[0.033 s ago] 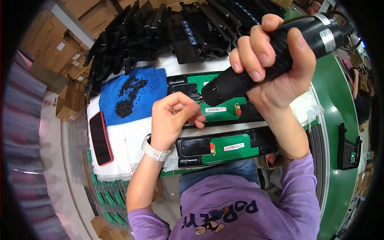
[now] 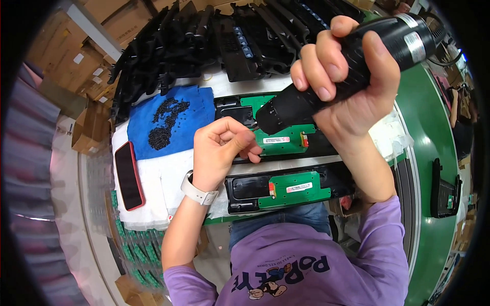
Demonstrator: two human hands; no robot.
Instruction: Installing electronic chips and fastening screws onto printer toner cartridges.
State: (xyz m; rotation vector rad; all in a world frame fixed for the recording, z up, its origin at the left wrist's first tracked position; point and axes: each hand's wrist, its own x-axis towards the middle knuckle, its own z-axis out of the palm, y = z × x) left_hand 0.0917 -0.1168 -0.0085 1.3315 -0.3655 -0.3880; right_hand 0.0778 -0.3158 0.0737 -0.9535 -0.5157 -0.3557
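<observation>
My right hand (image 2: 352,76) is wrapped round a black electric screwdriver (image 2: 326,89), which slants down to the left. Its tip reaches the upper left of a green circuit board (image 2: 278,145) set in a black plastic housing (image 2: 324,144). Close beside the tip, my left hand (image 2: 222,145) is closed in a pinch; whatever lies between its thumb and finger is too small to make out. Nearer to me lies a second black housing (image 2: 245,193) with a green circuit board (image 2: 311,196) in it. Small black screws (image 2: 160,137) are heaped on a blue cloth (image 2: 196,109) at left.
A phone with a red edge (image 2: 129,176) lies on the white table covering (image 2: 158,204). Black plastic housings (image 2: 189,43) are piled along the back. On the green surface at right is another black housing (image 2: 439,191). Cardboard boxes (image 2: 92,130) stand at far left; a person (image 2: 462,122) is at far right.
The screwdriver and my right hand have shifted very slightly left. My left hand keeps its pinch in the same spot.
</observation>
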